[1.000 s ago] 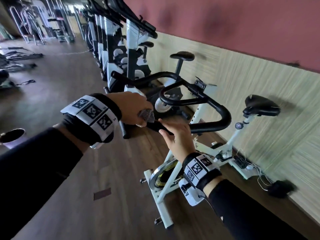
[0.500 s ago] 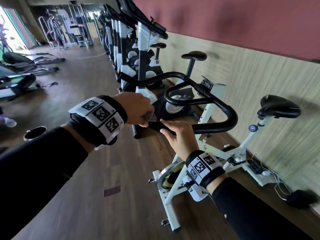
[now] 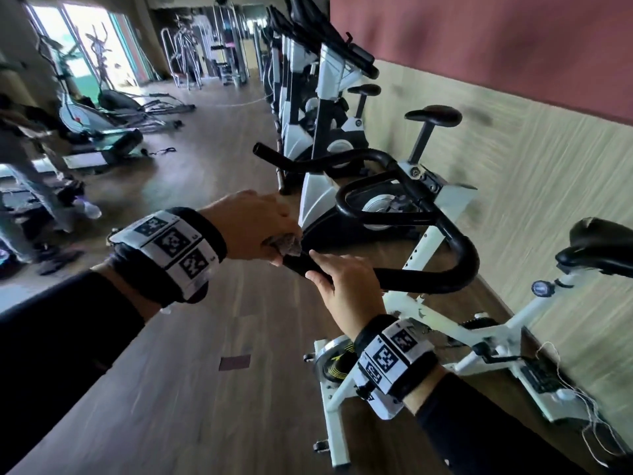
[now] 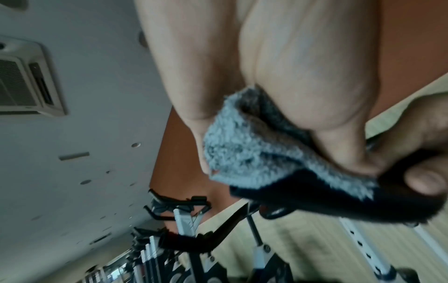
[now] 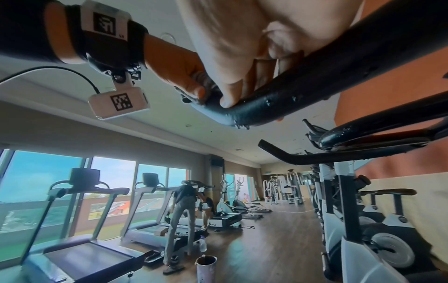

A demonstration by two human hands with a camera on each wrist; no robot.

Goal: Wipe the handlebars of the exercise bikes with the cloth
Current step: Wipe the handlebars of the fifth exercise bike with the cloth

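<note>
So the left hand [image 3: 253, 228] has its fingers curled round a bunched grey cloth [image 3: 286, 243], pressing it onto the free end of the black handlebar [image 3: 455, 258] on the nearest bike [image 3: 424, 323]. Just right of it the right hand [image 3: 346, 286] steadies the same bar, fingers close together and wrapped over the top; in the right wrist view the fingertips [image 5: 230, 95] hook under the bar right next to the cloth.

What could go wrong, guessing here: the cloth is balled up small, so it probably only touches one side of the tube and the underside gets missed. The two hands are nearly touching, so a stroke toward the right could bump the knuckles, and the patch under the right palm stays dirty unless that hand shifts. The bar's coating looks chipped in the wrist view, and the fluffy cloth could snag there.

Count: one cloth, two hands, one handlebar being worked. One more bike [image 3: 342, 173] sits close behind with its own black bars, then a row further back too blurred to count. One person [image 5: 184, 216] stands by the treadmills.
</note>
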